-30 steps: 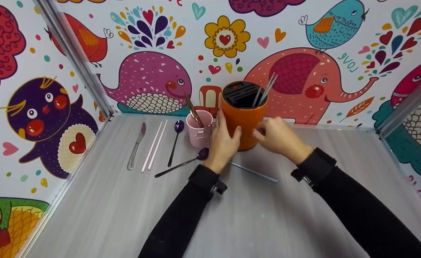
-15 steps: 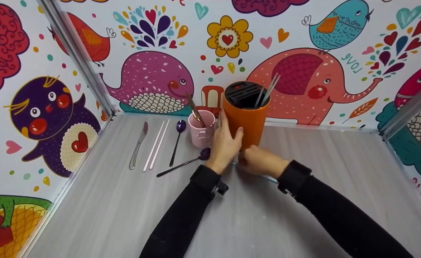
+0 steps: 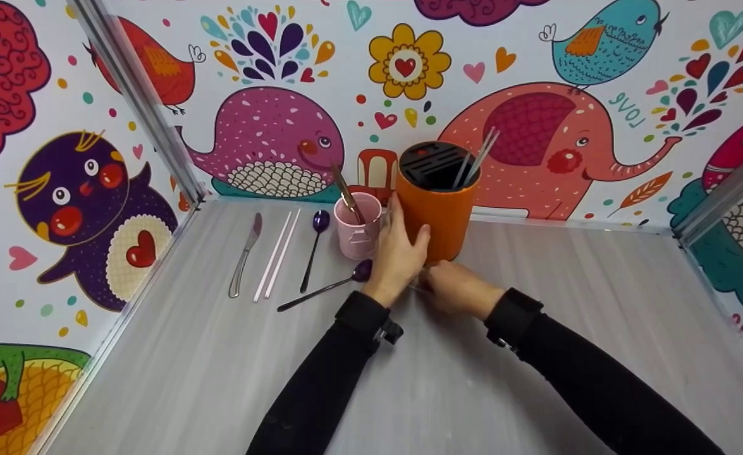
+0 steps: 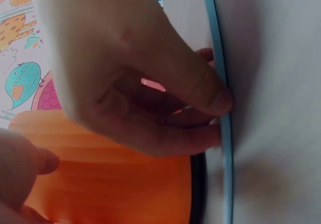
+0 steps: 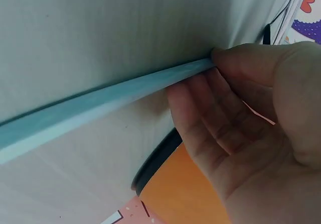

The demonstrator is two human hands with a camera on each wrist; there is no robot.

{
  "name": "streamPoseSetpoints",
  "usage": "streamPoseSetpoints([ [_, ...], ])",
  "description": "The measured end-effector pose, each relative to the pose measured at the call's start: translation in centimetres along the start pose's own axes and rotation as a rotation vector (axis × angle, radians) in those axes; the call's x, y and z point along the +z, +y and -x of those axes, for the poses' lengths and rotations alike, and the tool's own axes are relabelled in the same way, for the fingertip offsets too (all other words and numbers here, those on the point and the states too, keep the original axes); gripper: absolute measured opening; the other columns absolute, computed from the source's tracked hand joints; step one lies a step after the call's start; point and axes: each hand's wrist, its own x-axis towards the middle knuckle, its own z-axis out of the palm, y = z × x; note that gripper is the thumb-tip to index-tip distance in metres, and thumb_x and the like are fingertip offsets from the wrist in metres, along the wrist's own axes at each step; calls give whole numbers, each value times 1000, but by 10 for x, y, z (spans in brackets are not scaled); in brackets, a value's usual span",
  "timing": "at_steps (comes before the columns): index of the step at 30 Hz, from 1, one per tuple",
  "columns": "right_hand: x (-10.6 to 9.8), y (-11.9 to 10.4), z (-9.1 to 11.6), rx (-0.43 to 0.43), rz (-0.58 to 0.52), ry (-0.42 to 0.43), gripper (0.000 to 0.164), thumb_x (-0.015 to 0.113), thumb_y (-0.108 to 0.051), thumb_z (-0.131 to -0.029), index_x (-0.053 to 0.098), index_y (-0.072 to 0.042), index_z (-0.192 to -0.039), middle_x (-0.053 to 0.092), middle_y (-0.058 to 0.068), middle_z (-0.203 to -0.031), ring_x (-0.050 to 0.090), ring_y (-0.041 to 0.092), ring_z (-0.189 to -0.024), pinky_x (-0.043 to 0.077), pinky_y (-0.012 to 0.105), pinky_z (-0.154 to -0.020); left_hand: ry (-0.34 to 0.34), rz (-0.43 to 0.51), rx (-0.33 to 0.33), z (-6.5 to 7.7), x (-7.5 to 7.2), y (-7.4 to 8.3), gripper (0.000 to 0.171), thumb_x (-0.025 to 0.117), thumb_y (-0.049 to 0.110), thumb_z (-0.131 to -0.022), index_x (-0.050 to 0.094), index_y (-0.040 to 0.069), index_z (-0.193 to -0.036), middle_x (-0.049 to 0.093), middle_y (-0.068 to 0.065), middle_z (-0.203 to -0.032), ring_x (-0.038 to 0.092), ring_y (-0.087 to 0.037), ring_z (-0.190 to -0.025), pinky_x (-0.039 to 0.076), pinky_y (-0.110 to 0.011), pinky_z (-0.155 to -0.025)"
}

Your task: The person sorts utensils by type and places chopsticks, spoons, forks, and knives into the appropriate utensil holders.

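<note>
My left hand (image 3: 399, 256) rests against the left side of an orange round knife holder (image 3: 441, 224) with a black slotted top, its thumb straight on the front. In front of the holder's base, my right hand (image 3: 460, 287) pinches a pale blue-grey chopstick (image 5: 115, 93) near one end between thumb and fingertips. The chopstick runs close along the table. In the left wrist view the right hand (image 4: 130, 78) and the chopstick (image 4: 226, 148) show close up, with the left thumb (image 4: 45, 161) by the orange wall. Two pale sticks (image 3: 482, 155) stand in the holder.
Left of the holder stands a pink cup (image 3: 353, 239) with a brown-gold utensil (image 3: 349, 199) leaning in it. On the table lie a table knife (image 3: 245, 256), two pink-white chopsticks (image 3: 277, 256), and two dark spoons (image 3: 311, 253). A patterned wall (image 3: 396, 133) closes off the back.
My right hand has come from the holder's right side down and left to the chopstick on the table and now pinches it. My left hand stays at the holder.
</note>
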Motion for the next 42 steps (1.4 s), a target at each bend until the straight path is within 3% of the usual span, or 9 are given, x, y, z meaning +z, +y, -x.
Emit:
streamPoseSetpoints([
  [4, -3, 2, 3, 2, 19, -57, 8, 75, -6, -101, 78, -7, -93, 61, 0, -72, 54, 17, -66, 51, 33, -63, -14, -1, -30, 0, -1, 2, 89, 65, 36, -111, 13, 12, -179, 24, -11, -186, 35, -30, -169, 28, -47, -139],
  [10, -12, 8, 13, 58, 33, -140, 3, 76, -6, -97, 79, -6, -99, 66, 2, -79, 55, 18, -70, 53, 33, -67, -26, 0, -43, -2, -3, 2, 88, 65, 37, -111, 14, 12, -179, 25, -11, -186, 37, -31, -168, 30, -47, -138],
  [16, -20, 26, 27, 69, 67, -142, 8, 78, -5, -94, 78, -5, -102, 69, 4, -86, 56, 19, -77, 58, 38, -75, -27, -5, -29, -2, -3, 1, 86, 64, 36, -111, 18, 10, -178, 26, -11, -185, 36, -31, -168, 29, -47, -139],
  [26, -51, 55, 53, 64, -65, -120, 21, 73, -3, -101, 79, -5, -121, 80, 15, -110, 68, 26, -95, 65, 54, -100, -4, -23, 14, -4, -4, 0, 81, 61, 34, -112, 21, 6, -177, 35, -13, -181, 45, -31, -163, 33, -45, -137],
  [29, -61, 60, 60, 38, -106, -64, 20, 71, -3, -101, 78, -5, -120, 81, 14, -110, 70, 25, -97, 66, 55, -99, -4, -23, 19, -4, -4, 0, 80, 60, 34, -113, 21, 5, -176, 35, -12, -181, 44, -30, -164, 32, -45, -138],
  [34, -75, 61, 67, -43, -158, 114, 14, 77, -6, -100, 76, -9, -114, 80, 5, -101, 72, 19, -92, 69, 47, -91, -15, -17, 7, -3, -5, 0, 82, 61, 34, -113, 18, 7, -177, 33, -11, -183, 43, -29, -165, 32, -44, -137],
  [42, -109, 45, 75, -112, -204, 567, 24, 81, -3, -98, 78, -7, -121, 82, 6, -107, 79, 20, -96, 59, 11, -86, -26, -7, -14, -3, -5, 0, 83, 63, 33, -113, 17, 11, -178, 31, -9, -183, 42, -26, -166, 32, -43, -137],
])
